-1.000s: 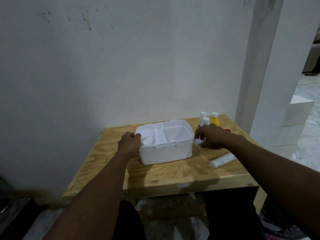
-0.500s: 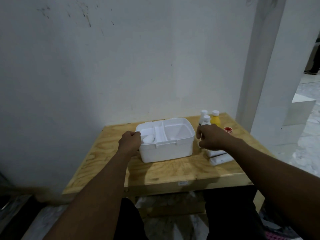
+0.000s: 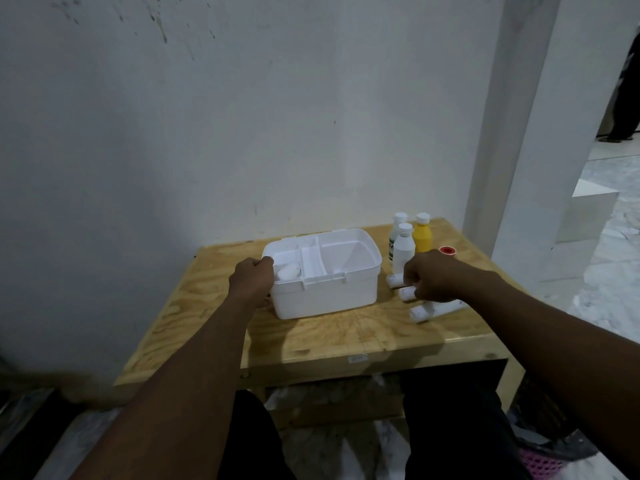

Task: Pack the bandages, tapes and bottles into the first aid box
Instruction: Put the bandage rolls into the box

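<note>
An open white first aid box [image 3: 325, 296] stands on the wooden table [image 3: 221, 306], with a divider tray and a white roll [image 3: 289, 271] in its left compartment. My left hand [image 3: 252, 280] grips the box's left rim. My right hand [image 3: 433, 280] is curled over white bandage rolls [image 3: 396, 280] lying right of the box; another roll [image 3: 434, 311] lies just in front. Behind them stand two white bottles [image 3: 403, 251] and a yellow bottle [image 3: 422, 237]. A red tape roll [image 3: 447, 251] lies at the far right.
A white wall rises right behind the table, and a white pillar [image 3: 512, 116] stands at its right. My dark-clothed legs are below the table's front edge. A pink mesh object [image 3: 543, 464] lies on the floor at the lower right.
My right hand has shifted slightly toward me over the bandage rolls, and more rolls now show beneath it. My left hand stays on the box rim.
</note>
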A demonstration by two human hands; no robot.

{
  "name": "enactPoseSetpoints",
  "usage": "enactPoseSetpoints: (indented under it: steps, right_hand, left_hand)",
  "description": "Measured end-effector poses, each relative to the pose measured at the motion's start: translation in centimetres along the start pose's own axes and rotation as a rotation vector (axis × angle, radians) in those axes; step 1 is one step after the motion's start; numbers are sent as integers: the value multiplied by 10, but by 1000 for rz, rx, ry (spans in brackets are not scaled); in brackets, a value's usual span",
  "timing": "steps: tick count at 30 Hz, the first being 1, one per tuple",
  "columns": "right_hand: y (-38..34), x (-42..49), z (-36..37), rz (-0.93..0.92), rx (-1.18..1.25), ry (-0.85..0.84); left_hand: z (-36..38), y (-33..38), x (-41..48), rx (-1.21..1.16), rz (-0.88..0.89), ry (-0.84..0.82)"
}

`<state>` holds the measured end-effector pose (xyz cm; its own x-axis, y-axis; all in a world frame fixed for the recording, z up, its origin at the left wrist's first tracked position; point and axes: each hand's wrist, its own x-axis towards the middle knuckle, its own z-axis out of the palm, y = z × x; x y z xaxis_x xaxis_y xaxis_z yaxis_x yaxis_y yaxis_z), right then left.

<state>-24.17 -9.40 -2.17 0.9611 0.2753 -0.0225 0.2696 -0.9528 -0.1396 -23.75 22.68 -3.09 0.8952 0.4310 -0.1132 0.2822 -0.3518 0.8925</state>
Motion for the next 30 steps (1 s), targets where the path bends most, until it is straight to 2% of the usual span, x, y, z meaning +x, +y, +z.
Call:
enactPoseSetpoints:
  steps: [2,5,9,12,14,17,19,22,26,30]
  right_hand:
    - [4,2,4,23,-116,-58]
    - [7,3,9,30,-111,-14]
    - [6,3,-8,-25,-68,130]
    - [8,7,-36,-13,-40,300]
    - [3,8,-56,-3,80,426]
    - [-29,8,-75,-15,434,542]
    - [-59,14,-77,8,663,487]
    - [-102,31,-63,12,801,397]
    - [-140,51,-44,0,757,326]
    - [-146,67,-30,10,611,349]
  left_hand:
    - [0,1,-1,2,-5,1]
    - [-1,2,-2,11,-5,-2]
    - [-3,3,-3,24,-4,-4]
    - [-3,4,-4,19,-9,-11]
    - [-3,5,-6,14,-14,-13]
    - [-4,4,-8,10,-10,-20]
    - [-4,5,-10,9,-6,-30]
    - [-6,5,-11,14,1,-39]
    - [-11,6,-11,16,20,-49]
    - [-12,5,-9,13,25,-57]
